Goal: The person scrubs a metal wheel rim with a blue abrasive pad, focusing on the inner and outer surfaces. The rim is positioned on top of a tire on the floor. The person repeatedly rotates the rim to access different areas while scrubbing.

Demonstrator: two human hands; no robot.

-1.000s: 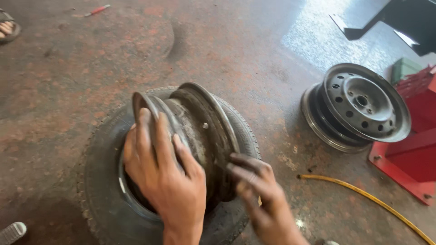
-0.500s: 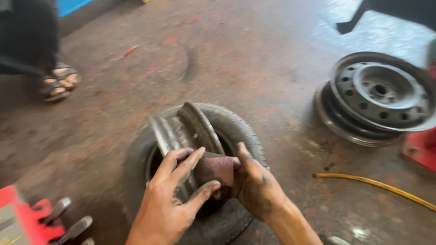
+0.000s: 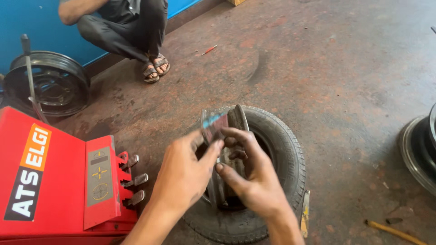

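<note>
- The left hand [image 3: 184,174] is held palm-down over the tyre [image 3: 277,149], its thumb and forefinger pinched on a small flat reddish pad [image 3: 212,127] with a blue edge; the piece is blurred.
- The right hand [image 3: 252,174] is raised beside it, fingers curled and touching the same pad from the right, so the pad is grasped between both hands.
- The pad is held above the steel rim [image 3: 238,119], which stands on edge inside the tyre lying on the floor [image 3: 327,68].
- Against half a second ago, the pad is seen lifted higher and turned edge-up, and the view has swung left: a red machine [image 3: 54,181] with pedals now fills the lower left.
- Counted: two hands, one pad, one tyre, three rims (one in the tyre, one dark rim [image 3: 47,84] by the blue wall, one at the right edge [image 3: 420,149]), one crouching person [image 3: 125,27], three pedals.
</note>
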